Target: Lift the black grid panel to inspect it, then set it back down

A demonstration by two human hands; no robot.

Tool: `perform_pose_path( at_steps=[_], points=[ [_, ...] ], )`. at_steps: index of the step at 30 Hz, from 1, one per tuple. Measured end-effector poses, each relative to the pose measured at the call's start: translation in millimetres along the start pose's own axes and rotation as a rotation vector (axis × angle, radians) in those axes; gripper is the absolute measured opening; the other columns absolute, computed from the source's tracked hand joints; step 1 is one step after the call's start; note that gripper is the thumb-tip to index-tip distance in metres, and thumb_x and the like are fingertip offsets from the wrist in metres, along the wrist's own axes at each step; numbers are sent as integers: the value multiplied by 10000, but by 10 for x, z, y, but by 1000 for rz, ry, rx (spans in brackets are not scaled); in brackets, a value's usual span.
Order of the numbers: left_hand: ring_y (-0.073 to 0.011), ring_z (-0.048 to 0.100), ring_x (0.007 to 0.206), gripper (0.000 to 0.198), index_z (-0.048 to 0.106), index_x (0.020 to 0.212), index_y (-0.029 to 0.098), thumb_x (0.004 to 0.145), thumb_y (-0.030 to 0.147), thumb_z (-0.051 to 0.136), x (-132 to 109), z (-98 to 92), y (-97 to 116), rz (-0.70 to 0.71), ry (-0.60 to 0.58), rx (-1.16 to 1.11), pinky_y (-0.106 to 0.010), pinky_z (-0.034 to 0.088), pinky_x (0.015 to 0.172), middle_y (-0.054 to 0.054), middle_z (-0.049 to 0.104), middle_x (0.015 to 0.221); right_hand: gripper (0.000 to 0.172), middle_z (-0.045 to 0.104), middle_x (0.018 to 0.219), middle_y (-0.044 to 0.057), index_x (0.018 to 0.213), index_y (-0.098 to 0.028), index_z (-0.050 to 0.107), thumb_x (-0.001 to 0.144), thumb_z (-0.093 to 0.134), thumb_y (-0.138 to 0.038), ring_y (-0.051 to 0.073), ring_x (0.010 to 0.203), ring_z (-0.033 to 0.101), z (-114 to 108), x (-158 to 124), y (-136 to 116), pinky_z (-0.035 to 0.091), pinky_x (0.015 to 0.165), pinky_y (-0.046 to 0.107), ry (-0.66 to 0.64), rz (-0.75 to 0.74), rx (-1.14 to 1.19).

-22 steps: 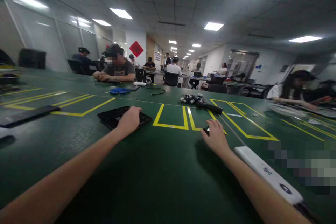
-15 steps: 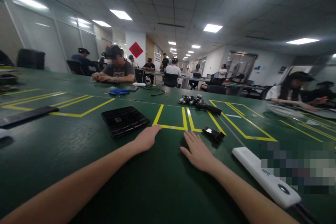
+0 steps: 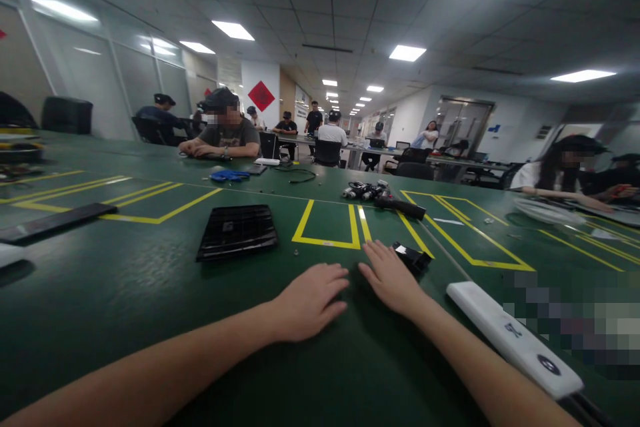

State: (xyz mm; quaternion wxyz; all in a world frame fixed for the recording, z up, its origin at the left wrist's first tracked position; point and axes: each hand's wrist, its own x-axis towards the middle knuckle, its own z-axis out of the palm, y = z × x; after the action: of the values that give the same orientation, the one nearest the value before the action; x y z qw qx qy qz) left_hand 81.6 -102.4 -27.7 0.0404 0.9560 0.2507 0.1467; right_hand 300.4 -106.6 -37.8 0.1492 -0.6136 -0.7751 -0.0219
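My left hand (image 3: pixel 311 301) is over the green table (image 3: pixel 320 380) with fingers outstretched and nothing in them. It lies to the right of a flat black square panel with ridges (image 3: pixel 237 232), apart from it. My right hand (image 3: pixel 393 280) is also open and empty, its fingers pointing toward the yellow tape outline (image 3: pixel 327 243). Just beyond its right side is a small black object with a white label (image 3: pixel 414 257); the hand partly covers it, and whether they touch I cannot tell.
A white power strip (image 3: pixel 515 340) lies at right, and a long black bar (image 3: pixel 60 221) at left. Farther back are bundled cables (image 3: pixel 365 190), a black rod-shaped item (image 3: pixel 403 207) and a blue cloth-like item (image 3: pixel 229 175). People sit across the table and at right.
My left hand has left the black panel's edge and moved right, toward my right hand, fingers now spread. The panel has turned and sits squarer to me. My right hand has shifted slightly right.
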Motion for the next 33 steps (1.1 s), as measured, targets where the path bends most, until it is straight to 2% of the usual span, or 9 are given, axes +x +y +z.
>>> perform_pose_path(
  at_steps=[3,7,11,14,17,24,27,29,33],
  points=[
    [-212,404,1201,407,491,1212,189,856,370,413,-7,-18,224,86,-108,-111,-362,307,999,-81,465,1301,493,345,1389,115,1296,-108,386,856,346,-327,275,1296,230,-69,26,291,152,1049,458,144,142,-198],
    [-192,445,1153,341,513,1179,198,872,283,392,12,-36,243,74,-105,-143,-344,337,967,-68,503,1255,474,403,1333,156,1251,-101,429,847,358,-337,342,1238,301,-67,7,623,206,982,529,131,370,-366],
    [-185,529,969,266,567,1046,170,869,228,378,66,-63,20,-73,-2,21,-335,403,854,-73,577,1064,445,541,1164,152,1157,-125,500,863,288,-383,317,1023,515,-13,1,732,352,858,478,16,456,-303],
    [-204,541,885,259,561,1008,129,854,268,406,86,-124,-275,-355,83,220,-338,431,771,-102,557,998,439,554,1130,154,1153,-113,492,850,318,-379,306,989,533,4,14,728,373,829,423,19,442,-301],
    [-223,554,831,318,553,999,99,837,343,430,66,-181,-538,-568,36,338,-326,447,680,-130,548,976,419,557,1118,157,1137,-116,498,847,333,-369,292,975,537,1,28,715,370,818,389,8,441,-295],
    [-198,568,827,210,567,901,108,847,227,404,38,-125,-641,-520,-28,264,-309,442,717,-117,593,931,426,551,1124,167,1151,-112,487,853,330,-372,276,976,534,-8,31,725,357,818,369,-9,442,-281],
    [-197,579,777,175,570,824,124,810,255,456,67,-159,-670,-578,113,3,-309,448,679,-96,606,850,418,561,1104,167,1132,-109,499,851,328,-368,282,964,539,-10,24,732,368,807,373,5,427,-274],
    [-178,589,695,127,550,769,127,772,242,497,91,-262,-757,-713,260,-376,-277,453,593,-74,606,765,416,566,1095,167,1122,-110,505,849,328,-369,289,958,542,-14,20,731,374,800,378,9,425,-267],
    [-114,576,582,60,476,688,112,728,68,469,35,-631,-1089,-954,757,-1214,-197,433,496,-45,583,666,424,555,1112,182,1140,-105,496,848,331,-364,299,972,535,-23,19,720,375,799,387,7,433,-263]
  ],
)
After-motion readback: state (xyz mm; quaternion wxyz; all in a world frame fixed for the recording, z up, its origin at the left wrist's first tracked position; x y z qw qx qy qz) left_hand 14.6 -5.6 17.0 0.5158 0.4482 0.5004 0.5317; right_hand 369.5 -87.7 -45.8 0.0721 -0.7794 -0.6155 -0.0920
